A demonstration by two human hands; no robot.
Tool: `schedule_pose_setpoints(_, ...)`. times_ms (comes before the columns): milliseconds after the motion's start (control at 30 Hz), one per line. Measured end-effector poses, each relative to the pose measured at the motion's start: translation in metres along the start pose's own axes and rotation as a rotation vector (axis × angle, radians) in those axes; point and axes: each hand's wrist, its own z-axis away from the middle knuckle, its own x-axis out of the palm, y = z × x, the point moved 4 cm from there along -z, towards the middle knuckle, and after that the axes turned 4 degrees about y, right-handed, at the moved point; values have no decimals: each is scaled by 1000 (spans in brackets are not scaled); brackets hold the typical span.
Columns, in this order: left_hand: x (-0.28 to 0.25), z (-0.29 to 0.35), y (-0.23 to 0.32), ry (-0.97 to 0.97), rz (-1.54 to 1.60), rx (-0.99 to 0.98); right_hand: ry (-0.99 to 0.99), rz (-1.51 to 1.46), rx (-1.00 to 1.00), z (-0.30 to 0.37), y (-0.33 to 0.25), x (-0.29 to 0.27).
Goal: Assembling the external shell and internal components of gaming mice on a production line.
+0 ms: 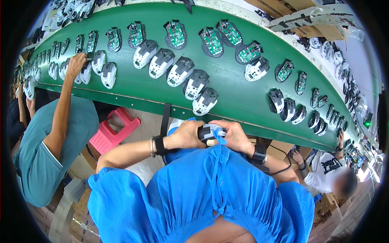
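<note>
Close to my chest, at the near edge of the belt, both hands hold a white and dark grey computer mouse (209, 131). My left hand (186, 135) grips its left end, fingers wrapped round. At the other end, my right hand (235, 136) closes on it with the thumb and fingers. Fingers and a dangling blue apron tie partly hide the mouse. Just beyond my hands, a slanting row of white and grey mouse shells (205, 101) lies on the green belt (239, 95). Farther back are mouse bases with green circuit boards (211, 41).
A co-worker's arm (65, 93) reaches onto the belt at the left, above a pink stool (114, 131). Another person (330, 170) sits at the right. Mouse parts (342, 73) crowd the far ledge, and cardboard boxes (279, 6) stand behind it.
</note>
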Motion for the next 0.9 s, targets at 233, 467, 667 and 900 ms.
schedule_pose_setpoints(233, -35, -54, 24, 392, -314, 501, 954, -274, -47, 6, 52, -64)
schedule_pose_setpoints(467, -12, -82, -25, 392, -800, 417, 1158, 875, -36, 6, 73, -101)
schedule_pose_setpoints(667, -15, -94, -24, 643, -815, 321, 1169, 657, 121, -87, 36, -168)
schedule_pose_setpoints(900, -41, -94, -31, 868, -678, 160, 907, 575, -33, -79, 51, -163)
